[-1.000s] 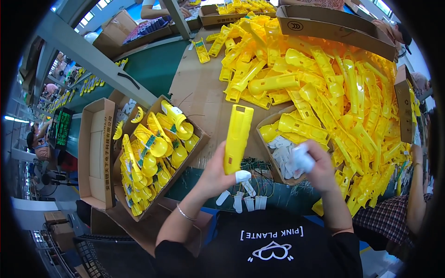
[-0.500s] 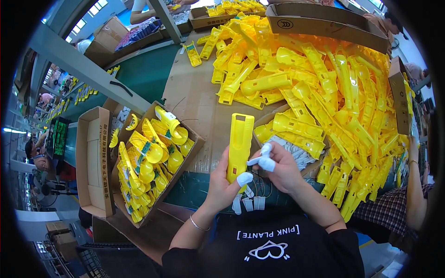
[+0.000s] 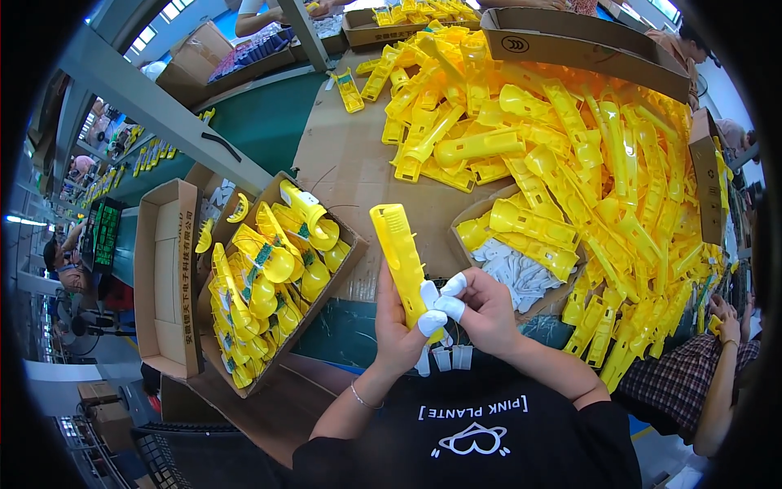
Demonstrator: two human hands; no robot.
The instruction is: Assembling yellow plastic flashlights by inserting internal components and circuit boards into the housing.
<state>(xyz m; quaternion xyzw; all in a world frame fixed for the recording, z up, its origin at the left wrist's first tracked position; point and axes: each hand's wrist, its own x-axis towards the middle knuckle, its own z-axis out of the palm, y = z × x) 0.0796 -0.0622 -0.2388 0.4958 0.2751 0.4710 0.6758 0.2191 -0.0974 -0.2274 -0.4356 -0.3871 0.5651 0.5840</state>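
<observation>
Tilted to the left in front of me is a long yellow plastic housing half (image 3: 399,248) with a ribbed far end. My left hand (image 3: 395,330) is wrapped round its near part. White finger cots cover some of my fingertips. My right hand (image 3: 487,314) is closed in a pinch at the housing's right edge. A white patch shows between those fingertips and the housing; whether it is a small part or a cot I cannot tell. Small white rectangular pieces (image 3: 450,358) with thin wires lie below my hands.
A large pile of yellow housings (image 3: 562,155) covers the right and far bench. A carton (image 3: 529,306) of white pieces stands right of my hands. On the left, another carton (image 3: 352,259) holds yellow housings with wires and green boards. A co-worker's hand (image 3: 727,326) is at far right.
The housing has turned from nearly upright to leaning left, its far end moving left. My right hand has come in from slightly apart, its fingertips now against the housing's edge.
</observation>
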